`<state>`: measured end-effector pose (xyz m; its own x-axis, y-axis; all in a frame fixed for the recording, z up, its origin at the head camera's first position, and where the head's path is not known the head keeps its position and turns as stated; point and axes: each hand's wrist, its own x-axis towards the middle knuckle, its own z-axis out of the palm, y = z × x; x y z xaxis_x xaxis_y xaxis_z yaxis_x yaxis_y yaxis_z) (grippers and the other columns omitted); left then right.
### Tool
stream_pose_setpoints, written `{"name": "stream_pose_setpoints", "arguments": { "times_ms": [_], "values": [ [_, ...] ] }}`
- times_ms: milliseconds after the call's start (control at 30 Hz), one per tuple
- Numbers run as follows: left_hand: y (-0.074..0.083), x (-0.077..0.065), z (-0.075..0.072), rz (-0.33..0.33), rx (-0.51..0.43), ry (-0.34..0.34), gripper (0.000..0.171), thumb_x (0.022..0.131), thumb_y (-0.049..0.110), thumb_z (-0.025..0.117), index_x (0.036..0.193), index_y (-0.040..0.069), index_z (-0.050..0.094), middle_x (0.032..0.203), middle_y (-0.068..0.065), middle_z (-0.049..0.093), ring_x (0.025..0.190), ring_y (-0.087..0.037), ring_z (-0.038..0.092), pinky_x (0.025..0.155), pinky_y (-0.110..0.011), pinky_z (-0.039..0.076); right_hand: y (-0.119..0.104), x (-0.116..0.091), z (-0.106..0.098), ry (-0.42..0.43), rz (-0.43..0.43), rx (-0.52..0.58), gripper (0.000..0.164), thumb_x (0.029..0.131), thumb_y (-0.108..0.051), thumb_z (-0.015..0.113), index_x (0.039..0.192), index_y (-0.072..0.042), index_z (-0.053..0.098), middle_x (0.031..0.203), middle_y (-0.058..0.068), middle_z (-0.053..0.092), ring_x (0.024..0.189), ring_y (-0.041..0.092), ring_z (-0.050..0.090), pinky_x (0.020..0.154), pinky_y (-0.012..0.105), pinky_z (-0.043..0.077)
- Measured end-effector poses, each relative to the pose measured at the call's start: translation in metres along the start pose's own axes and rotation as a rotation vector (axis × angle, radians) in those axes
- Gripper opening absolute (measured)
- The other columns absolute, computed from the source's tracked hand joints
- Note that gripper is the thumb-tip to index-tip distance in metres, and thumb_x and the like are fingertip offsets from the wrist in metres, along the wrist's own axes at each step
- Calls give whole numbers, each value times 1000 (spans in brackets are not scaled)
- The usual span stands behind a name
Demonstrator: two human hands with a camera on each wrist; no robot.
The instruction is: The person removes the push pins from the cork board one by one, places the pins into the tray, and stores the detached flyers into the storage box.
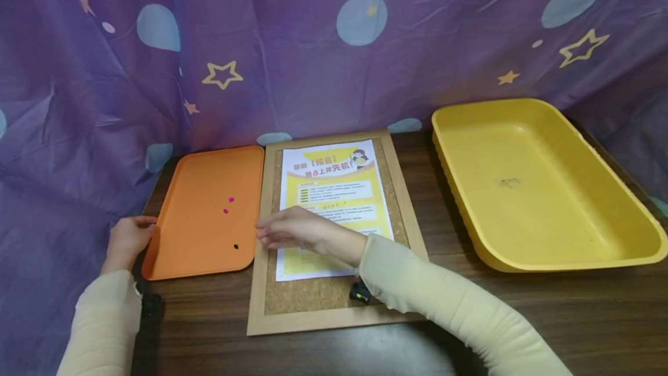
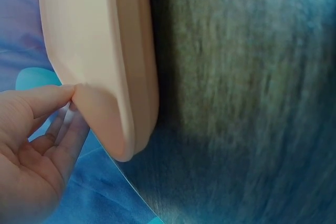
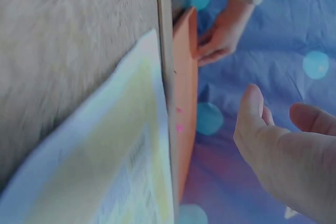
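A: Nearest the camera, what are the arms doing?

B: Both come in from below in pale sleeves. The left hand (image 1: 127, 241) sits at the near left corner of the orange tray (image 1: 200, 179), thumb on the rim and fingers curled below it, so its grip is pinching the tray's edge. The left wrist view shows that corner sticking out past the edge of the dark wooden surface (image 1: 522, 318).

A: And the right?

B: The right hand (image 1: 297, 229) hovers flat over the yellow paper sheet (image 1: 336, 190), fingers straight and pointing left toward the tray. Its grip is released and holds nothing.

A: Where does the sheet lie?

B: On the cork board (image 1: 313, 295) with its wooden frame, just right of the tray. A small black object (image 1: 360, 292) lies on the cork near the right sleeve.

A: Anything on the tray?

B: Two pink pins (image 1: 228, 205) and a dark one (image 1: 236, 246).

A: Farther off?

B: An empty-looking yellow tub (image 1: 600, 248) stands to the right, apart from the board. A purple cloth (image 1: 334, 62) with stars and dots hangs behind.
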<state>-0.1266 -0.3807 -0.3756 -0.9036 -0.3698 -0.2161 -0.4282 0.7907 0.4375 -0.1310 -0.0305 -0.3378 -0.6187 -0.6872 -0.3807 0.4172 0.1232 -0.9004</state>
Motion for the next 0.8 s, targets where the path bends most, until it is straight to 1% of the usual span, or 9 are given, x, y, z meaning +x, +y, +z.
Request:
{"name": "stream_pose_setpoints", "arguments": {
  "times_ms": [100, 167, 233, 400, 467, 600, 700, 800],
  "values": [
    [-1, 0, 1, -4, 5, 7, 35, 94, 9, 50, 119, -14, 57, 119, -34, 58, 105, -46, 54, 83, -49, 50, -3, -16, -13, -17, -11, -85, 39, 100, -8, 43, 136, 7, 46, 133, 26, 54, 122, 30, 57, 102, 35, 48],
    [-1, 0, 1, -2, 11, 12, 35, 94, 9, 50, 119, -14, 57, 118, -34, 58, 104, -46, 55, 82, -48, 50, -3, -26, -22, -23, -15, -139, 40, 100, -9, 44, 137, 6, 45, 134, 27, 53, 125, 33, 54, 102, 36, 47],
    [-1, 1, 1, -3, 13, 14, 34, 94, 8, 50, 119, -14, 58, 117, -34, 59, 104, -46, 55, 81, -48, 50, -2, -36, -31, -6, -23, -185, 40, 100, -9, 43, 137, 6, 45, 132, 26, 54, 124, 33, 55, 102, 37, 48],
    [0, 3, 1, 18, 14, 28, 34, 93, 8, 52, 118, -15, 58, 117, -34, 59, 103, -46, 55, 81, -49, 50, -1, -58, -49, 84, -41, -244, 38, 98, -5, 43, 134, 6, 48, 128, 26, 57, 120, 32, 57, 101, 38, 49],
    [1, 3, 1, 25, 14, 33, 34, 93, 8, 52, 117, -14, 58, 118, -34, 59, 104, -46, 55, 83, -49, 49, -2, -67, -57, 114, -55, -272, 38, 97, -4, 43, 133, 8, 49, 127, 27, 57, 118, 32, 58, 100, 38, 49],
    [1, 3, 0, 31, 20, 40, 34, 93, 9, 52, 117, -14, 59, 118, -33, 59, 107, -47, 54, 88, -51, 46, -2, -81, -72, 142, -84, -346, 40, 94, -3, 40, 131, 10, 49, 124, 29, 57, 117, 36, 58, 99, 40, 50],
    [0, 2, 1, 30, 22, 33, 34, 93, 9, 51, 118, -13, 59, 119, -33, 58, 109, -47, 53, 90, -52, 45, -3, -92, -81, 170, -74, -402, 41, 92, -3, 41, 130, 10, 50, 122, 28, 59, 115, 35, 59, 98, 39, 51],
    [-2, 2, 1, 29, 20, 35, 34, 93, 9, 52, 118, -14, 59, 118, -33, 59, 108, -47, 54, 89, -51, 46, -4, -101, -88, 188, -50, -440, 40, 92, -4, 43, 130, 9, 51, 121, 27, 60, 112, 33, 60, 97, 39, 51]
  ]
}}
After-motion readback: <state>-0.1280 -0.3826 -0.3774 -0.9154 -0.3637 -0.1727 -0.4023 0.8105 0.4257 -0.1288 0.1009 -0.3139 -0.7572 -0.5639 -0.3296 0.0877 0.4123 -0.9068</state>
